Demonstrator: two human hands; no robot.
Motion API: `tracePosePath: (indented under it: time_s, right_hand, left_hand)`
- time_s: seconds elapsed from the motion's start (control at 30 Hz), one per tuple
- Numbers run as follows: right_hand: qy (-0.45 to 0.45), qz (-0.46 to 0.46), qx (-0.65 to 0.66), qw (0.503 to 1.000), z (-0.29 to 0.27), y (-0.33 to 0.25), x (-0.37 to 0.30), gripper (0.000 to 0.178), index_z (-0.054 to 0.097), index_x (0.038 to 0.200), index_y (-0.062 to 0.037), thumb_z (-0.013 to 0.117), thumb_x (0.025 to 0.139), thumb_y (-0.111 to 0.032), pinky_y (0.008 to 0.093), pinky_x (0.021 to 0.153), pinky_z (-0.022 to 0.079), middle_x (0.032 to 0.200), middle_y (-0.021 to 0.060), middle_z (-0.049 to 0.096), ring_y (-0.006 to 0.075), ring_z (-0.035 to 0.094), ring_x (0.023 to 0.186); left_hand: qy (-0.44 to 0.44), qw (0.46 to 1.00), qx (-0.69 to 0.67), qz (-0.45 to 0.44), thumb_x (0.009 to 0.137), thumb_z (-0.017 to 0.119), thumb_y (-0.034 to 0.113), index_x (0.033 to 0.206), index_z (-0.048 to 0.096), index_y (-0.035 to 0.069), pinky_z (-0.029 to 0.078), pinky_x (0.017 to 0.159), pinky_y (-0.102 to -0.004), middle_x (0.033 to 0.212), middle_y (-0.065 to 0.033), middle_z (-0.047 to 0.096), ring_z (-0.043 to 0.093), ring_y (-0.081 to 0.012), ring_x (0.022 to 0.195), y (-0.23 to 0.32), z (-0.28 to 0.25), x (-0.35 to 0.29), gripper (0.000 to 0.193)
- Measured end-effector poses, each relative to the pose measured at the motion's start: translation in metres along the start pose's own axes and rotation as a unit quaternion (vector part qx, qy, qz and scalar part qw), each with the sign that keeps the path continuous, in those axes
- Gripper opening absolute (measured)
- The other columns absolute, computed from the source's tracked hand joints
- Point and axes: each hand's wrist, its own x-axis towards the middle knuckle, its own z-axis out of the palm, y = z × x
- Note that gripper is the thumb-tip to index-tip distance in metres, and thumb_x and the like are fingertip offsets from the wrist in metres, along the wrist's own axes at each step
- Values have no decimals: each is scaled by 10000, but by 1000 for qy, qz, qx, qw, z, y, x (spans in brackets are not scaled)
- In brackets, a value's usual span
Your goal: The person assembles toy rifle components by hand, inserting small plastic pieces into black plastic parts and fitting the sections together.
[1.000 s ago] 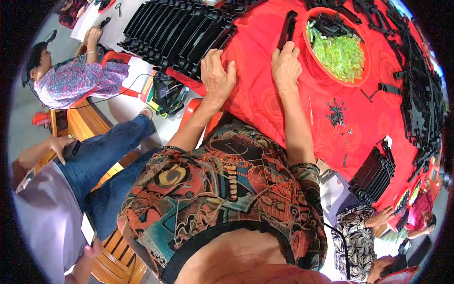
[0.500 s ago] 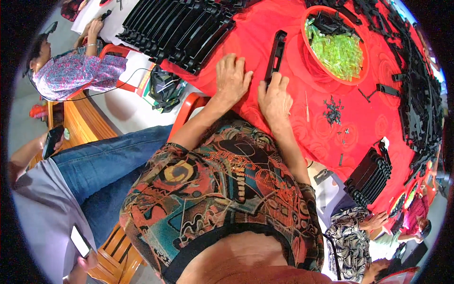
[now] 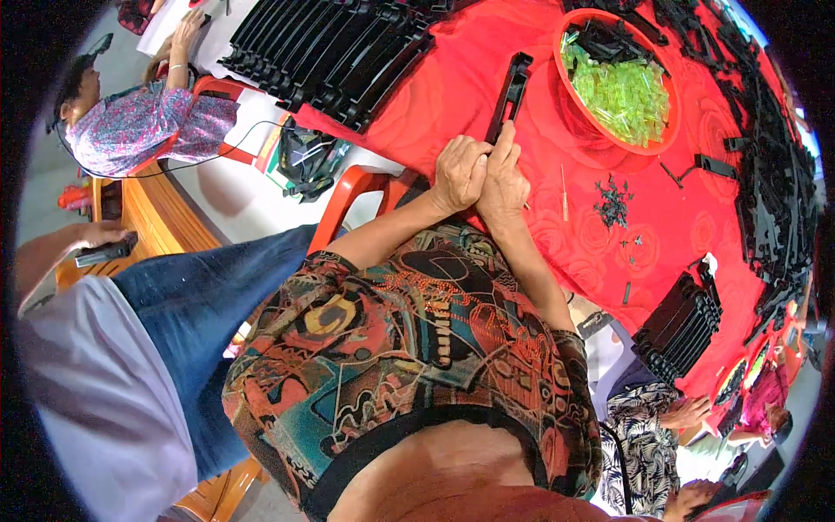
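A long black plastic bar (image 3: 512, 91) with openings along it points away from me over the red tablecloth. My right hand (image 3: 504, 184) is closed round its near end, with the index finger stretched along the bar. Right beside it, my left hand (image 3: 461, 176) presses its curled fingers and thumb to the same end. Both hands touch, so the near end is hidden and whether a small piece lies between the left fingers does not show. Right of my hands lie a thin pointed stick (image 3: 564, 193) and a pile of tiny black pieces (image 3: 612, 202).
A red bowl (image 3: 671, 130) holds yellow-green clear vials (image 3: 622, 96) and black pieces. Similar black bars (image 3: 335, 52) are stacked at the far left; another stack (image 3: 683, 322) lies at right. Loose black parts (image 3: 770, 191) line the right side. Other people sit around.
My left hand has moved right and come against my right hand at the bar's near end. The bar has shifted only slightly. At left, a person's hand with a phone has moved.
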Motion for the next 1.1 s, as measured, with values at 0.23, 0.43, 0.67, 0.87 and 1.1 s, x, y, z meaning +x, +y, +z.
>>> tracePosePath:
  time_s: [0.23, 0.43, 0.67, 0.87, 1.1]
  right_hand:
    - [-60, 43, 112, 991, -9, 0, 3, 700, 177, 1346, 64, 523, 824, -247, 384, 473, 503, 927, 210, 546, 300, 620, 611]
    - [-126, 118, 221, 960, -43, 4, 16, 665, 217, 1294, 15, 583, 801, -238, 538, 670, 453, 1041, 309, 542, 469, 576, 822]
    - [-62, 109, 294, 948, -61, 30, 23, 526, 394, 1234, -28, 607, 757, -91, 454, 765, 462, 1047, 234, 558, 377, 585, 916]
    - [-127, 43, 352, 926, -70, 59, 21, 483, 495, 1200, -83, 624, 738, -17, 348, 781, 456, 935, 132, 571, 247, 576, 883]
    - [-149, 19, 304, 941, -74, 69, 12, 403, 518, 1123, -38, 655, 759, -147, 400, 759, 466, 954, 159, 567, 312, 585, 893]
  left_hand:
    - [-16, 998, -31, -44, 809, 510, 44, 853, 570, -6, 429, 587, -375, 723, -138, 549, 539, -298, 650, 4, -4, 6, 89]
    - [-40, 984, -56, -164, 823, 568, 33, 905, 615, 15, 441, 557, -307, 720, -120, 566, 546, -217, 606, 19, -25, 20, 96]
    - [-9, 987, -31, -160, 795, 586, 8, 911, 611, 15, 445, 573, -309, 726, -104, 570, 550, -219, 626, 15, -37, 25, 119]
    - [-23, 994, 104, 36, 722, 636, 13, 996, 592, 30, 442, 672, -360, 905, -106, 575, 555, -275, 787, 21, -52, 33, 278]
    - [-252, 929, 271, 13, 668, 715, 186, 1223, 494, 124, 240, 1013, -521, 1246, -87, 453, 368, -286, 1227, 2, -50, 40, 601]
